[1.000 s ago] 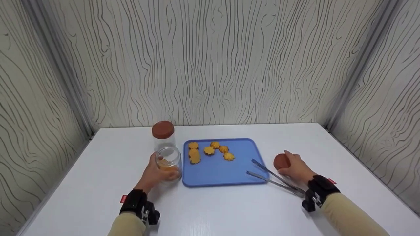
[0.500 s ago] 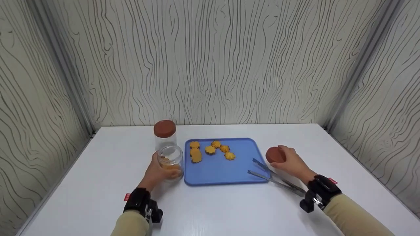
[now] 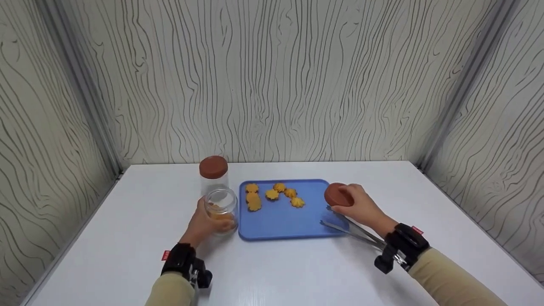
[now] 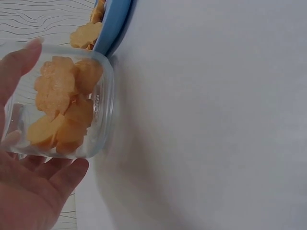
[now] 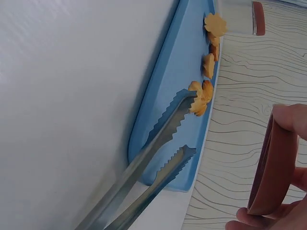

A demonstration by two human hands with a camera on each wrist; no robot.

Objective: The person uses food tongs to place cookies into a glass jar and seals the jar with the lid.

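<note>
My left hand (image 3: 207, 222) grips an uncovered clear jar (image 3: 222, 204) standing left of the blue tray. Several cookies (image 4: 62, 100) lie inside this jar, plain to see in the left wrist view. Over the tray's right edge, my right hand (image 3: 359, 209) holds a reddish-brown lid (image 3: 338, 194) by its rim, thumb on one side and fingers on the other. In the right wrist view the lid (image 5: 276, 167) is raised, its hollow side turned away from the palm. Metal tongs (image 5: 160, 136) lie below that hand, their toothed tips over the blue tray (image 3: 284, 227).
A second clear jar (image 3: 213, 183) with a brown lid (image 3: 213, 167) on it stands behind the left hand's jar. Several flower-shaped cookies (image 3: 272, 194) lie on the tray's left and back part. A wood-patterned wall (image 3: 272, 85) rises behind the white table (image 3: 272, 272).
My right hand has lifted the lid from the table at the right and carried it left, over the tray's edge. My left hand keeps its hold on the jar.
</note>
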